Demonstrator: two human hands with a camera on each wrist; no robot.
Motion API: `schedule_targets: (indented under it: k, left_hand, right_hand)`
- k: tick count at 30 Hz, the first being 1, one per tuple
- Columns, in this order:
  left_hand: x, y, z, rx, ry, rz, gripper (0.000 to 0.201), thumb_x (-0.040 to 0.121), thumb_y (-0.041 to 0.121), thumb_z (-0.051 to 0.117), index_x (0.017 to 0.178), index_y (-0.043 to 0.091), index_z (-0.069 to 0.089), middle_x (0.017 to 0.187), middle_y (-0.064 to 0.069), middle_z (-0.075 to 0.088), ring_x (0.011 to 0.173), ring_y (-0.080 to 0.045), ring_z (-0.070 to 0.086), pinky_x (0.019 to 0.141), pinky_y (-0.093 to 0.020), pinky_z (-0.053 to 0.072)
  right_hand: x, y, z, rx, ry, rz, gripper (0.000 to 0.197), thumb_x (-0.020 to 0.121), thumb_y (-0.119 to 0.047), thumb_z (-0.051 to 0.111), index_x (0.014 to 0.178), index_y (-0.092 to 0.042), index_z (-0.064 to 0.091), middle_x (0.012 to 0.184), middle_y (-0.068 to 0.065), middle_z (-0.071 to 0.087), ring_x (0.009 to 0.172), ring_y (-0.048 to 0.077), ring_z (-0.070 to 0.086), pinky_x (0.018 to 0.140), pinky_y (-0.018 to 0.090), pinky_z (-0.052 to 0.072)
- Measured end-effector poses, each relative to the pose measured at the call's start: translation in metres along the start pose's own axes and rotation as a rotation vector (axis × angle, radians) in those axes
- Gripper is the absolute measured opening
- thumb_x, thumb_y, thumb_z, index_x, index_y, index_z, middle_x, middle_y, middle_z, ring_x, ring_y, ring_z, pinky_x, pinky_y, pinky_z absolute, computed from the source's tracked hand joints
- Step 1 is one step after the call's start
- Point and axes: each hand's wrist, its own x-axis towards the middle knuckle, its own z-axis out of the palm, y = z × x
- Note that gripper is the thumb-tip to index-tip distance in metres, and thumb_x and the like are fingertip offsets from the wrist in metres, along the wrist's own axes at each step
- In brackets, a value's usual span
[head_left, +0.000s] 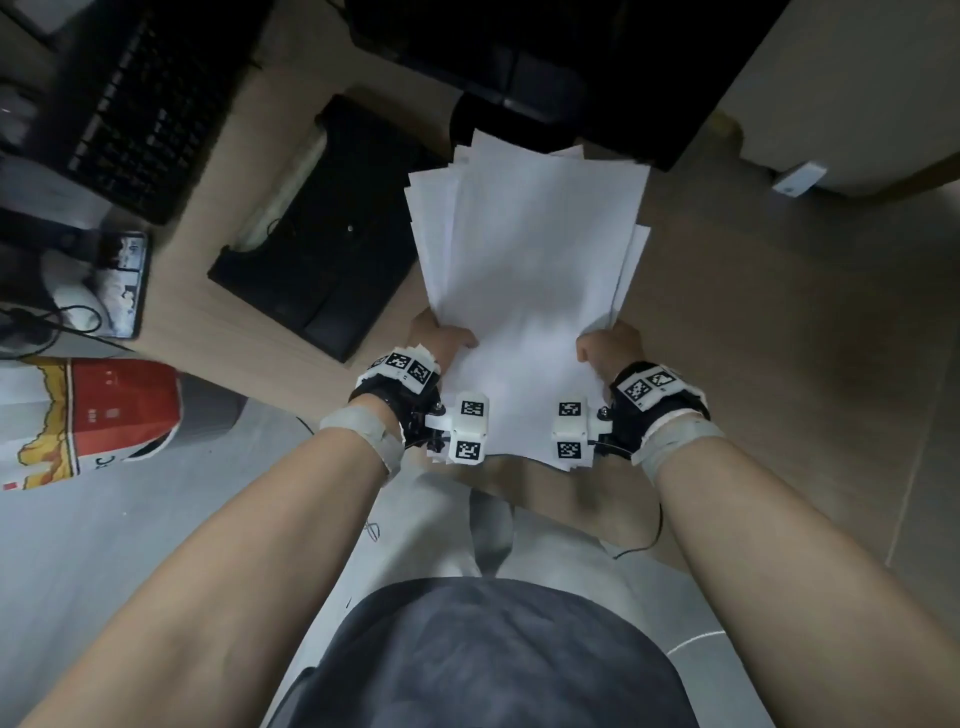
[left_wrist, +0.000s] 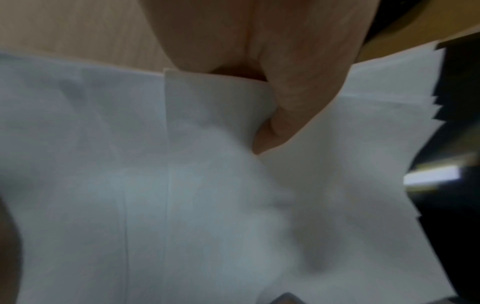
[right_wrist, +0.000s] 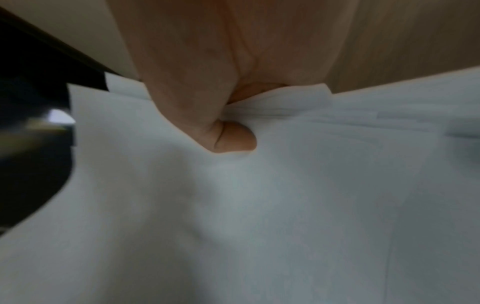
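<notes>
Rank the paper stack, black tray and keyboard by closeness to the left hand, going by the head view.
1. The paper stack, held in the left hand.
2. The black tray, on the desk just to its left.
3. The keyboard, far upper left.

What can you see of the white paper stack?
The loose stack of plain white paper sheets is blank on top and uneven: far corners and side edges fan out, misaligned. The left hand and right hand grip its long edges at the near end, thumbs pressed on the top sheet, which dimples slightly. It sits over the light wooden desk; whether they touch cannot be told.
</notes>
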Motion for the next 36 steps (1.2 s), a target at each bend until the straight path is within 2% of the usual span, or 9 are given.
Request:
schedule_targets:
  k: [3, 7, 10, 14, 19, 22, 27, 31, 36]
  left_hand:
    - [-0.033, 0.034, 0.006, -0.021, 0.034, 0.158, 0.028, 0.075, -0.005, 0.069, 0.1, 0.003, 0.059, 0.087, -0.005, 0.058, 0.09, -0.029, 0.062, 0.081, -0.033, 0.055]
    - [-0.086, 0.072, 0.021, -0.101, 0.075, 0.305, 0.021, 0.079, -0.003, 0.065, 0.067, 0.009, 0.052, 0.067, -0.004, 0.049, 0.06, -0.015, 0.047, 0.056, -0.02, 0.042]
    - [-0.11, 0.077, 0.038, -0.18, 0.125, 0.413, 0.027, 0.072, -0.006, 0.065, 0.058, 0.011, 0.051, 0.059, -0.001, 0.051, 0.05, -0.011, 0.045, 0.04, -0.014, 0.037]
    - [-0.131, 0.069, 0.061, -0.162, 0.034, 0.547, 0.015, 0.065, -0.004, 0.064, 0.076, 0.007, 0.063, 0.075, -0.006, 0.063, 0.064, -0.015, 0.057, 0.056, -0.022, 0.046]
    - [-0.125, 0.068, 0.073, -0.111, 0.005, 0.641, 0.035, 0.05, 0.004, 0.061, 0.085, 0.006, 0.065, 0.076, -0.005, 0.065, 0.067, -0.017, 0.061, 0.056, -0.025, 0.048]
    - [-0.124, 0.069, 0.067, -0.083, 0.083, 0.569, 0.042, 0.055, 0.007, 0.067, 0.093, -0.003, 0.056, 0.073, -0.007, 0.058, 0.066, -0.023, 0.058, 0.052, -0.023, 0.045]
    - [-0.12, 0.078, 0.07, -0.032, 0.101, 0.462, 0.041, 0.068, 0.016, 0.082, 0.094, 0.005, 0.052, 0.082, -0.008, 0.054, 0.071, -0.022, 0.054, 0.058, -0.028, 0.044]
    - [-0.104, 0.09, 0.073, -0.051, 0.083, 0.485, 0.025, 0.077, 0.015, 0.075, 0.091, 0.012, 0.054, 0.093, -0.012, 0.062, 0.083, -0.024, 0.062, 0.086, -0.051, 0.054]
    - [-0.112, 0.117, 0.076, -0.139, 0.12, 0.538, 0.03, 0.081, 0.019, 0.072, 0.096, 0.004, 0.051, 0.096, -0.014, 0.062, 0.089, -0.028, 0.062, 0.08, -0.041, 0.053]
  right_hand:
    - [-0.004, -0.013, -0.031, 0.034, 0.08, -0.147, 0.018, 0.086, 0.007, 0.043, 0.073, -0.001, 0.053, 0.06, 0.004, 0.043, 0.051, 0.016, 0.041, 0.037, 0.015, 0.031]
    - [-0.024, -0.02, -0.085, 0.185, 0.212, -0.27, 0.018, 0.087, 0.001, 0.05, 0.07, -0.004, 0.047, 0.065, 0.003, 0.042, 0.06, 0.019, 0.045, 0.056, 0.026, 0.039]
    - [-0.039, -0.011, -0.125, 0.22, 0.2, -0.369, 0.03, 0.079, 0.003, 0.056, 0.061, -0.015, 0.039, 0.062, 0.002, 0.04, 0.054, 0.018, 0.037, 0.052, 0.025, 0.035]
    - [-0.048, 0.011, -0.159, 0.159, 0.187, -0.426, 0.036, 0.077, 0.005, 0.054, 0.053, -0.013, 0.034, 0.055, 0.002, 0.034, 0.054, 0.016, 0.028, 0.046, 0.022, 0.025]
    - [-0.059, 0.021, -0.176, 0.263, 0.103, -0.529, 0.028, 0.073, 0.013, 0.057, 0.06, -0.01, 0.049, 0.059, 0.0, 0.048, 0.047, 0.008, 0.043, 0.045, 0.016, 0.036]
    - [-0.054, 0.02, -0.174, 0.24, 0.063, -0.579, 0.019, 0.072, 0.011, 0.063, 0.072, -0.007, 0.06, 0.068, -0.001, 0.059, 0.06, 0.011, 0.055, 0.047, 0.01, 0.041]
    - [-0.039, 0.024, -0.161, 0.274, 0.011, -0.528, 0.019, 0.076, -0.01, 0.08, 0.094, -0.009, 0.074, 0.093, 0.002, 0.073, 0.078, 0.01, 0.066, 0.065, 0.012, 0.048]
    - [-0.038, 0.013, -0.157, 0.353, 0.097, -0.525, 0.015, 0.079, -0.018, 0.079, 0.091, -0.01, 0.073, 0.088, 0.0, 0.073, 0.084, 0.018, 0.069, 0.079, 0.027, 0.052]
    - [-0.042, -0.004, -0.161, 0.505, 0.166, -0.576, 0.012, 0.079, -0.016, 0.079, 0.088, -0.013, 0.071, 0.082, -0.008, 0.071, 0.072, 0.0, 0.068, 0.064, 0.013, 0.05]
